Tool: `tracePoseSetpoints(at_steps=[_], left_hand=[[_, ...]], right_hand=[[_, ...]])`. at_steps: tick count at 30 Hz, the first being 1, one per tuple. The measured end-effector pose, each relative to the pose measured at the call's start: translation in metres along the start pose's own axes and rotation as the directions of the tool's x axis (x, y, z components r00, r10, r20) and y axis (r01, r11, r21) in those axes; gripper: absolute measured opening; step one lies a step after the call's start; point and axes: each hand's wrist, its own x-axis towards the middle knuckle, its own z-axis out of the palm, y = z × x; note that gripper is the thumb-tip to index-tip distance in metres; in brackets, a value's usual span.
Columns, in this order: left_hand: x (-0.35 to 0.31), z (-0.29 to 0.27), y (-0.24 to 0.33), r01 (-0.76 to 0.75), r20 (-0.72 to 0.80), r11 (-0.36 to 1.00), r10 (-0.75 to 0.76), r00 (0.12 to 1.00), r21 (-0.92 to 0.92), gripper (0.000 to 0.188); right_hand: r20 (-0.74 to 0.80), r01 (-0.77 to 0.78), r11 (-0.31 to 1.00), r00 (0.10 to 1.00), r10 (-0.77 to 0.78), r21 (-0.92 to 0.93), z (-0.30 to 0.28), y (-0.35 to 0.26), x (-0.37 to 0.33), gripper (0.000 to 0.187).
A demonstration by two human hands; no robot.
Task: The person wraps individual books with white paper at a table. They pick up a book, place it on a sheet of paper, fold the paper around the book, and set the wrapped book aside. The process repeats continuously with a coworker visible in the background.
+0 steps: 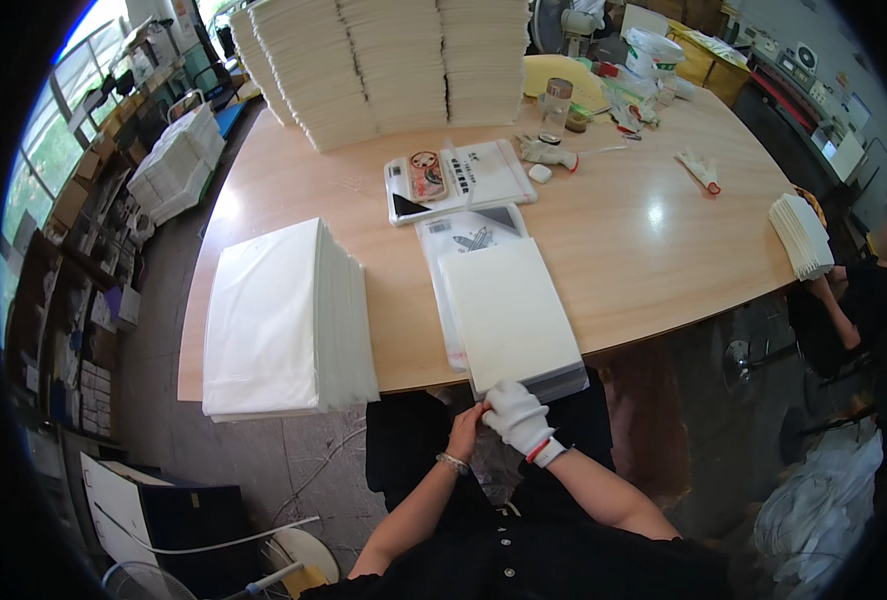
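A pad of cream paper (511,305) lies at the table's near edge in front of me. Clear plastic (555,380) shows along its near end and hangs past the edge. My left hand (465,432), bare with a bracelet at the wrist, is closed at the pad's near left corner. Touching it is my right hand (518,415), in a white glove with a red-banded cuff, its fingers curled by the plastic. What their fingertips pinch is too small to make out. Under the pad lies a printed clear plastic bag (443,290).
A tall white paper stack (343,320) stands to the left; larger stacks (393,75) fill the back. Packaged bags (478,175), gloves (548,153), a jar (555,105) and a bucket (653,52) sit farther off. At the right, another person (848,310) holds paper (801,238).
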Motion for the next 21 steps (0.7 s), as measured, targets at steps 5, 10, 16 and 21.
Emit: tracePoseSetpoints(at_steps=[5, 10, 16, 21], left_hand=[[-0.007, 0.023, 0.032, 0.09, -0.178, 0.99, -0.109, 0.978, -0.113, 0.032], [-0.013, 0.002, 0.025, -0.052, -0.115, 0.982, 0.074, 0.991, 0.182, 0.036], [-0.016, -0.007, 0.022, -0.078, -0.085, 0.983, 0.093, 0.992, 0.168, 0.033], [-0.012, -0.003, 0.023, 0.031, -0.163, 0.994, -0.013, 0.987, 0.109, 0.029]], right_hand=[[0.042, 0.336, 0.837, 0.919, -0.391, 0.431, -0.018, 0.026, 0.005, 0.015], [-0.55, 0.08, 0.638, 0.596, 0.585, 0.766, -0.124, 0.08, -0.031, 0.007], [-0.145, 0.1, 0.995, 0.985, -0.098, 0.004, -0.007, 0.01, -0.009, 0.016], [0.084, 0.085, 0.995, 0.992, -0.09, 0.061, 0.026, -0.001, 0.0, 0.016]])
